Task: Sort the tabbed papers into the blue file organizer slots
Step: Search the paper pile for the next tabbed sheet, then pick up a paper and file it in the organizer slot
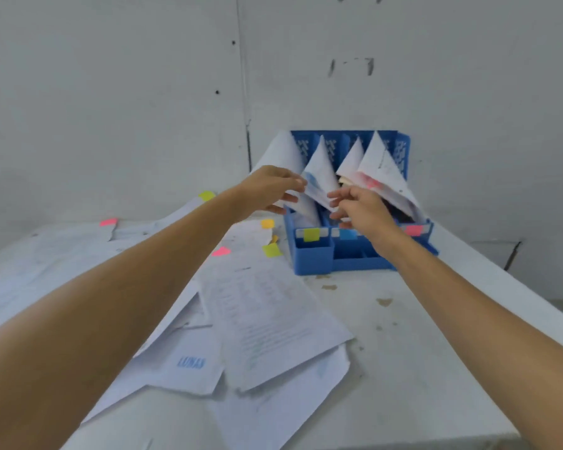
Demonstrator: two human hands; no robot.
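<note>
Blue organizer (312, 259), far right on tabletop (403, 352). Left hand (272, 188) and right hand (359, 206) pinch one sheet (319, 181) over its slots. Loose papers (257, 319), near left.

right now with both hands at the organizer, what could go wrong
1. The sheet pinched by the left hand and right hand stands near the divide between the yellow label and blue label; it could drop into the wrong organizer slot.
2. The right hand is close to the leaning pink-marked papers and could knock them askew.
3. The left forearm hangs over the loose papers and might drag them.
</note>
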